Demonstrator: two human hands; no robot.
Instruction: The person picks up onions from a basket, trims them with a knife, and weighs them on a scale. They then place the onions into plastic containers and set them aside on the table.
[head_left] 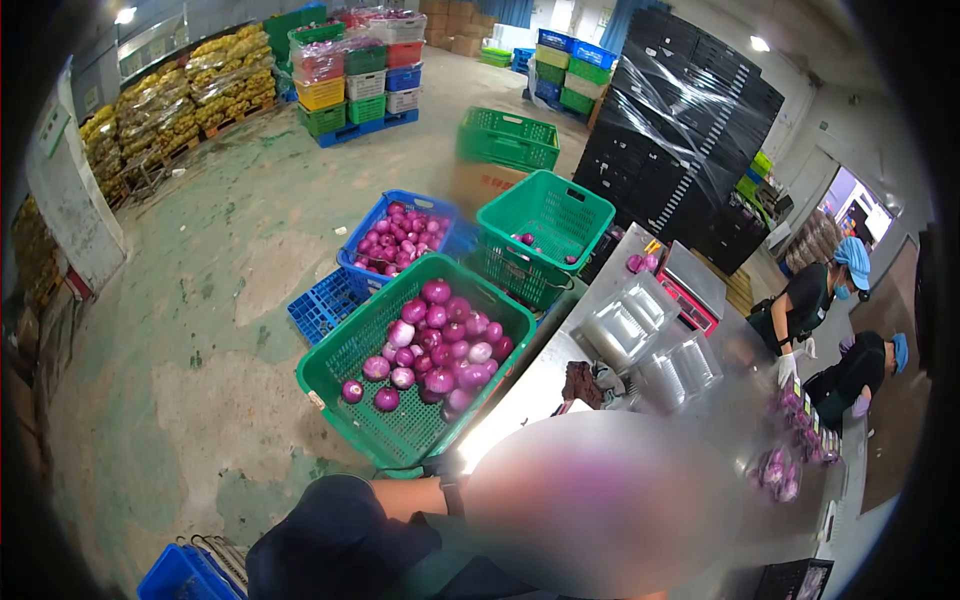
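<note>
A large blur covers the space in front of me and hides both of my hands. My left forearm, with a dark band at the wrist, runs into it from the left. A purple smear shows inside the blur, but its kind cannot be made out. Close beyond the left wrist stands a green crate part-filled with red onions. Clear plastic trays and a dark brown cloth lie on the metal table just past the blur.
A second green crate holds a few onions; a blue crate is fuller. A red scale stands on the table. Two people in blue caps work at right near packed onions. Black crates are stacked behind.
</note>
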